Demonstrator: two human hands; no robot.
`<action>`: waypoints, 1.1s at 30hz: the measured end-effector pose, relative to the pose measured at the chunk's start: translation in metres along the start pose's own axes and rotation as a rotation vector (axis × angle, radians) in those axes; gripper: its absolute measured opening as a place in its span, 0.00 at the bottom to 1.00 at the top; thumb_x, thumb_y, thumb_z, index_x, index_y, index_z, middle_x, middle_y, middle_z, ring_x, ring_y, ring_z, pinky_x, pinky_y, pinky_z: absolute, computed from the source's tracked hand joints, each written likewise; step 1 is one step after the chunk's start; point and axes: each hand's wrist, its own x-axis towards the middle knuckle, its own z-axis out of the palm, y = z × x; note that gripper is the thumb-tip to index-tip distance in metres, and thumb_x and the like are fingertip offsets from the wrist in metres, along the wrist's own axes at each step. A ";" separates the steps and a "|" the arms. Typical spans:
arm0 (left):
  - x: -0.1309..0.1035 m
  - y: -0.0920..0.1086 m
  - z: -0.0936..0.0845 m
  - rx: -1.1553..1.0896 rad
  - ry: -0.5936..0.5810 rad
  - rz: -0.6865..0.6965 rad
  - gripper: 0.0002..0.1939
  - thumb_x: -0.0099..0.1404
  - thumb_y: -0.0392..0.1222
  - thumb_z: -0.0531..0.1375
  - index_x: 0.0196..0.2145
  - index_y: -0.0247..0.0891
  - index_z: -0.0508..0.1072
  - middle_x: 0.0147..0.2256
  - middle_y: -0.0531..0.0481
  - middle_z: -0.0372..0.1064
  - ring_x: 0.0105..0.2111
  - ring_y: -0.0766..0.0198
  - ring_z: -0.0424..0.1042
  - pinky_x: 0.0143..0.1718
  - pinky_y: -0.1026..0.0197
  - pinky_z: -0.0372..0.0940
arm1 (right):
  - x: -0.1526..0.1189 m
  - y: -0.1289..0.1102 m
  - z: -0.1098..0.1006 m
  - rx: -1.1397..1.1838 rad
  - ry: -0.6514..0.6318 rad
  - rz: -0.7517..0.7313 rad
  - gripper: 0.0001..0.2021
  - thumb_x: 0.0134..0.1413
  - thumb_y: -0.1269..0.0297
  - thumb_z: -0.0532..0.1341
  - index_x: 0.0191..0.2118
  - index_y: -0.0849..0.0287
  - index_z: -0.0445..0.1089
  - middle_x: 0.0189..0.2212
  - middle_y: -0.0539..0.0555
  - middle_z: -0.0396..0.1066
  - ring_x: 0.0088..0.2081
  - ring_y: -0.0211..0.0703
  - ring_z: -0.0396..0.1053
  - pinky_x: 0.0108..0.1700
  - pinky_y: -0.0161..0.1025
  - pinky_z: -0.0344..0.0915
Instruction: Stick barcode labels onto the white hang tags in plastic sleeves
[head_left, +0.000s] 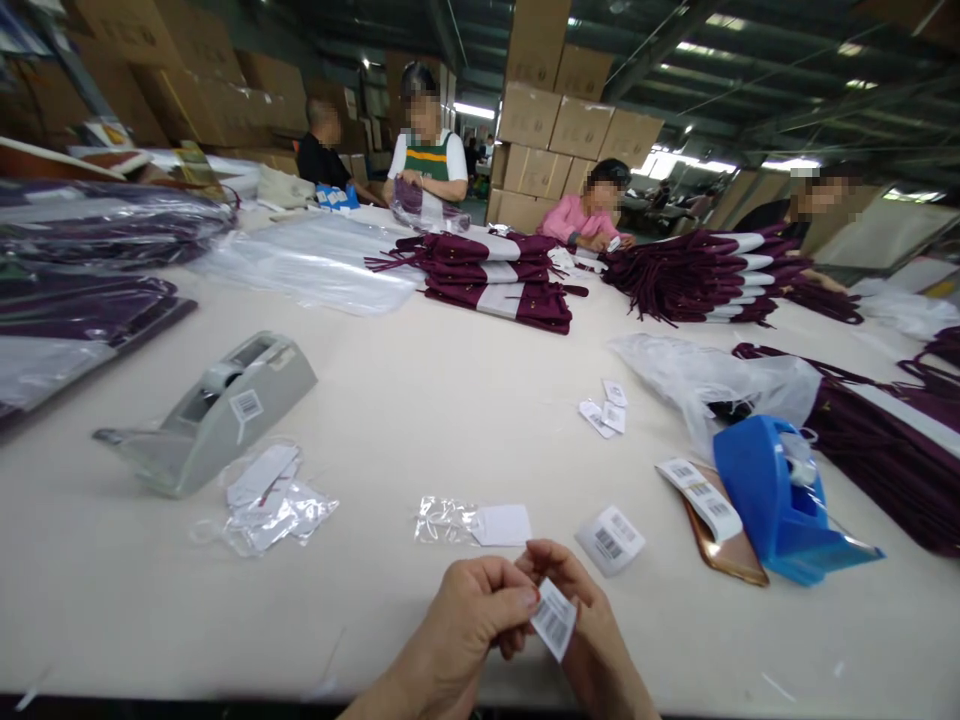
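Note:
A white barcode label [556, 622] is held low over the front of the table. My left hand [469, 615] pinches its left corner between thumb and fingers. Around the label's other side curls my right hand [600, 630], its fingertips meeting the left ones; part of its grip is hidden behind the label. Just beyond my hands lies a white tag [504, 525] with a clear plastic sleeve [444, 520] at its left. To the right rests a stack of barcode labels [611, 540]. A few small white tags [604, 410] sit farther back.
A grey tape dispenser [240, 400] and bagged tags [274, 500] are on the left. At right stand a blue tape dispenser [772, 500] and a phone [731, 555] under a label strip [701, 497]. Folded maroon goods [495, 275] lie farther back; several people work across the table.

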 end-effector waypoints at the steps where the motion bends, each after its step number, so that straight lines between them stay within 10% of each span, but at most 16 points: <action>1: 0.002 -0.002 -0.001 -0.010 0.086 0.047 0.10 0.44 0.42 0.62 0.18 0.33 0.67 0.16 0.55 0.61 0.17 0.73 0.56 0.21 0.67 0.49 | 0.000 0.002 0.002 0.042 0.051 -0.005 0.24 0.37 0.48 0.66 0.39 0.57 0.71 0.33 0.56 0.71 0.32 0.46 0.68 0.32 0.41 0.65; 10: 0.015 -0.016 -0.021 0.286 0.299 0.297 0.12 0.52 0.44 0.59 0.32 0.33 0.73 0.20 0.54 0.65 0.21 0.68 0.62 0.25 0.65 0.58 | -0.001 0.003 0.014 -0.178 0.377 -0.050 0.15 0.35 0.55 0.70 0.24 0.60 0.70 0.16 0.47 0.63 0.19 0.33 0.57 0.21 0.30 0.54; 14: 0.020 -0.005 -0.045 0.728 0.392 0.712 0.12 0.60 0.38 0.54 0.42 0.36 0.71 0.30 0.51 0.71 0.29 0.65 0.68 0.33 0.63 0.64 | 0.019 -0.016 0.010 -0.250 0.383 -0.031 0.18 0.32 0.53 0.70 0.23 0.62 0.68 0.15 0.46 0.62 0.19 0.32 0.55 0.20 0.30 0.51; 19: 0.042 -0.003 -0.065 1.296 0.132 1.199 0.11 0.63 0.29 0.50 0.34 0.34 0.71 0.36 0.45 0.71 0.36 0.61 0.66 0.38 0.59 0.65 | 0.047 -0.025 0.006 -0.476 0.198 0.076 0.18 0.36 0.50 0.66 0.22 0.61 0.65 0.15 0.44 0.59 0.18 0.31 0.54 0.20 0.30 0.50; 33: 0.053 -0.013 -0.071 1.482 0.050 1.029 0.10 0.64 0.29 0.48 0.28 0.35 0.66 0.32 0.47 0.66 0.34 0.61 0.61 0.37 0.59 0.63 | 0.061 -0.017 0.007 -0.720 0.165 0.212 0.15 0.38 0.51 0.61 0.22 0.59 0.64 0.10 0.43 0.58 0.13 0.30 0.51 0.15 0.30 0.45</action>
